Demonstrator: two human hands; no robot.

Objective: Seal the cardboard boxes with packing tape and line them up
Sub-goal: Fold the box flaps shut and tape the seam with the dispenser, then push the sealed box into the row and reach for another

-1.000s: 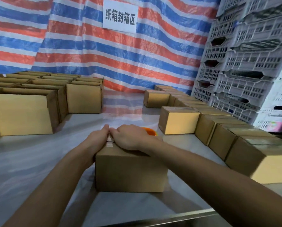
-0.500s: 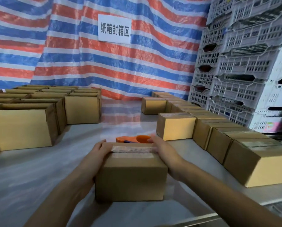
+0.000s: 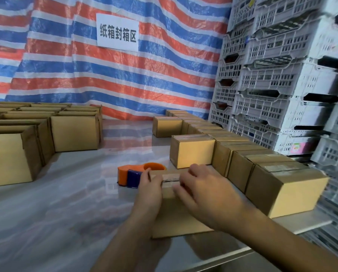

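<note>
Box (image 3: 176, 218): tape (image 3: 171, 178) on seam; my left hand (image 3: 149, 193) clamps its end, fingers curled; right hand (image 3: 209, 197) lies on top, fingers apart.
Done: sealed row (image 3: 240, 154), 2 o'clock.
To do: open boxes (image 3: 73, 134), 10 o'clock.

Brown cardboard boxes (image 3: 193, 154); a glossy pale grey counter (image 3: 66, 193); an orange-and-blue tape dispenser (image 3: 132, 177); a tarpaulin (image 3: 66, 65) striped red, blue and white; a white sign (image 3: 117, 32) lettered in black; white lattice-sided crates (image 3: 272, 79).

Left hand (image 3: 149, 190) grips the taped box (image 3: 176, 218), right hand (image 3: 205, 195) rests on top, tape dispenser (image 3: 128, 176) just behind
</note>
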